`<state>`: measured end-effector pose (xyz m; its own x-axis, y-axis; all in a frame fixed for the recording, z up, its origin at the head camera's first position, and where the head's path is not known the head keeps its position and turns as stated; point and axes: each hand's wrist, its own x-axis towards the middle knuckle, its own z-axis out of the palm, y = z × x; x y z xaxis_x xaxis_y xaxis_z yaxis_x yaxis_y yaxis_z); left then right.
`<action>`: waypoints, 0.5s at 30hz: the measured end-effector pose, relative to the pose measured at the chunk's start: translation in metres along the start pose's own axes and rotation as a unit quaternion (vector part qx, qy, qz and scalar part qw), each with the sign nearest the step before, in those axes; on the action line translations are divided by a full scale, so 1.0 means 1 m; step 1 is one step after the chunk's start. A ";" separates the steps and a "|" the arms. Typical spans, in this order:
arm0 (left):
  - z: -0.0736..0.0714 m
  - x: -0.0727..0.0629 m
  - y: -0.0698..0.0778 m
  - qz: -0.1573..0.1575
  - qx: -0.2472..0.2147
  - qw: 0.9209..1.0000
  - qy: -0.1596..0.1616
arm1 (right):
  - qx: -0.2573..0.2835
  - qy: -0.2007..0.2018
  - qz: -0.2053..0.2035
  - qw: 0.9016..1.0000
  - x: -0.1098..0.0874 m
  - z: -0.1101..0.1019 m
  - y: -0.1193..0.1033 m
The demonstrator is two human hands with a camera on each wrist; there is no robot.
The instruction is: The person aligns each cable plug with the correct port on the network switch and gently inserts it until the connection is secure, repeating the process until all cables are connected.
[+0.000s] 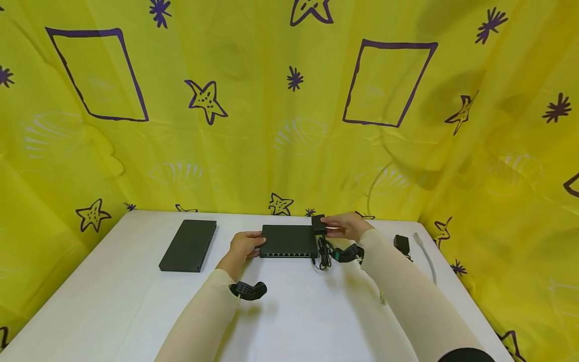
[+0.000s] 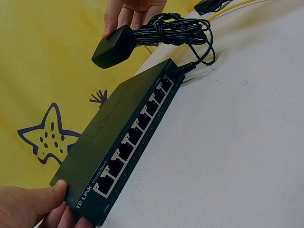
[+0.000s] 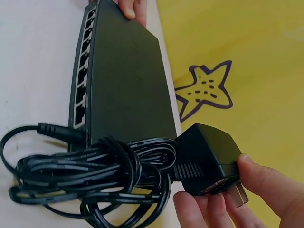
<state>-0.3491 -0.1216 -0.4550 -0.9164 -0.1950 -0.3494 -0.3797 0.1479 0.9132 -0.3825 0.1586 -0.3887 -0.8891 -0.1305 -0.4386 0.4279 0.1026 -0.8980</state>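
Note:
My left hand (image 1: 243,248) grips the left end of a black TP-LINK Ethernet switch (image 2: 114,116), its thumb on the top face and fingers underneath. A row of ports faces me along the switch's front. My right hand (image 1: 347,226) pinches a black power adapter (image 3: 209,154) by its prong end, above the switch's right end. From the adapter hangs a bundled black cord (image 3: 102,178), tied in loops. The cord's barrel plug (image 3: 59,133) sits at the port-side edge of the switch, at its right end.
On the white table (image 1: 289,311), a flat dark box (image 1: 189,246) lies to the left. Toward the right are another black adapter (image 1: 401,244) and a pale grey cable (image 1: 426,259). A yellow patterned curtain (image 1: 253,151) hangs behind the table.

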 end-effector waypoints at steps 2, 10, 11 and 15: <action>0.000 0.001 -0.001 0.000 0.001 1.000 0.000 | -0.004 0.002 0.003 1.000 0.002 0.004 -0.001; 0.001 0.001 0.000 -0.003 0.006 1.000 0.003 | -0.003 0.001 0.002 1.000 0.009 0.017 -0.001; 0.001 0.002 0.000 -0.003 0.006 1.000 0.003 | -0.004 0.003 0.002 1.000 0.010 0.019 -0.002; 0.001 0.005 -0.001 -0.011 0.005 1.000 0.008 | -0.013 0.000 0.003 1.000 0.013 0.028 -0.003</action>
<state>-0.3533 -0.1218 -0.4575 -0.9061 -0.2140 -0.3650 -0.4003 0.1542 0.9033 -0.3904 0.1292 -0.3927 -0.8868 -0.1308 -0.4433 0.4280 0.1296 -0.8944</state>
